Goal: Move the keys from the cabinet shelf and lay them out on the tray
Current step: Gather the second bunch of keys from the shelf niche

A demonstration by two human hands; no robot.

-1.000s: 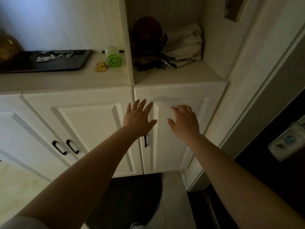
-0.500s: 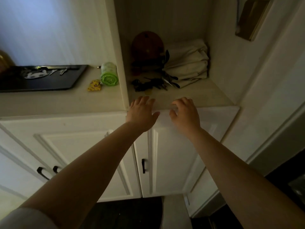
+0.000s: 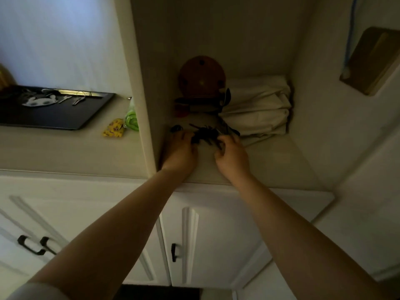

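Observation:
A dark bunch of keys lies on the cabinet shelf inside the open niche. My left hand rests at the bunch's left side, fingers curled against it. My right hand reaches in from the right, its fingertips closed on the bunch's right end. A black tray sits on the counter to the left, with a white keychain figure and two silver keys lying on it. The dim light hides how many keys are in the bunch.
A round brown object and a folded cream cloth fill the back of the niche. A green roll and a yellow pouch lie on the counter by the white divider panel. Closed cabinet doors are below.
Both hands rose from the cabinet doors, passed the shelf's front edge and reached into the niche onto the keys. The view tilted upward.

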